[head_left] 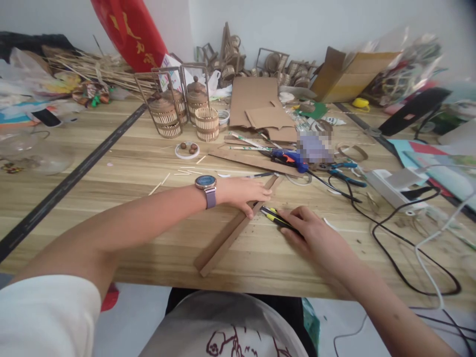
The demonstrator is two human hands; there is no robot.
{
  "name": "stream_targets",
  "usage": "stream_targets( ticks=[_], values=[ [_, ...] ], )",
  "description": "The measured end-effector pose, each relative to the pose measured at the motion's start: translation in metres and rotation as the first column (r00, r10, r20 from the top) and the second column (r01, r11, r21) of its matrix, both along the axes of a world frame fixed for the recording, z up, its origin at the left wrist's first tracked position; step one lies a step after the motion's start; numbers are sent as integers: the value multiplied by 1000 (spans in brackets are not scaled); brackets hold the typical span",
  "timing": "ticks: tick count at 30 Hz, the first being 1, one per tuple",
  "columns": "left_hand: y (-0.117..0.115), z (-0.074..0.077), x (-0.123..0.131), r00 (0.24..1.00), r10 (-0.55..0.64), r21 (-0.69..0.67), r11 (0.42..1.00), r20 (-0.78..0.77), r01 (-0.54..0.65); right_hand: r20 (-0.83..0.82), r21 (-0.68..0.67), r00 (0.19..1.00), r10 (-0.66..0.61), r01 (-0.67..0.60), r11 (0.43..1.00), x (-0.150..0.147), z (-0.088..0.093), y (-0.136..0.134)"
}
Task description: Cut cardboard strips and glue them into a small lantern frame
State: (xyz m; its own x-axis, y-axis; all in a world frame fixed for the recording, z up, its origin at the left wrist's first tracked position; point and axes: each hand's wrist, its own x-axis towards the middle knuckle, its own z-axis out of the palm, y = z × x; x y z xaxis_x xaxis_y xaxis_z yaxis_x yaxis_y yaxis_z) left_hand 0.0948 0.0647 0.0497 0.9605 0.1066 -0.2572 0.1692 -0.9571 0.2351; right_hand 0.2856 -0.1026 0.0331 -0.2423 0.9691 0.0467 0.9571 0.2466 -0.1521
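Observation:
My left hand (244, 194), with a purple-strapped watch on its wrist, lies flat with fingers stretched out, pressing down on a long narrow strip of brown cardboard (223, 241) that runs diagonally across the wooden table (122, 198). My right hand (310, 229) is closed around a black and yellow utility knife (274, 216), whose tip touches the strip's right edge just beside my left fingertips.
Behind the strip lie cardboard sheets (256, 101), a blue glue gun (290, 158), blue-handled pliers (347, 173) and black cables (394, 248). Small woven wooden baskets (206, 124) and frames stand further back. A white power strip (390, 186) sits at the right. Bamboo sticks are piled at the far left.

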Motion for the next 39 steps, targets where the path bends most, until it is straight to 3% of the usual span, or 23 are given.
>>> stream_targets(
  ticks=[5,17,31,39],
  values=[
    [4,-2,-3,999,-27,-152,988,-41,21,34,-16,999,9,-8,1000,1,2,5],
    [7,-3,-4,998,0,-239,971,-57,-14,249,24,967,55,-63,998,-15,7,-5],
    [10,-7,-4,999,-1,-243,970,-54,-12,180,17,980,83,-87,996,-27,3,-19],
    [8,-1,-9,999,5,-251,968,-37,-14,100,18,987,125,-128,992,-26,1,-25]
  ],
)
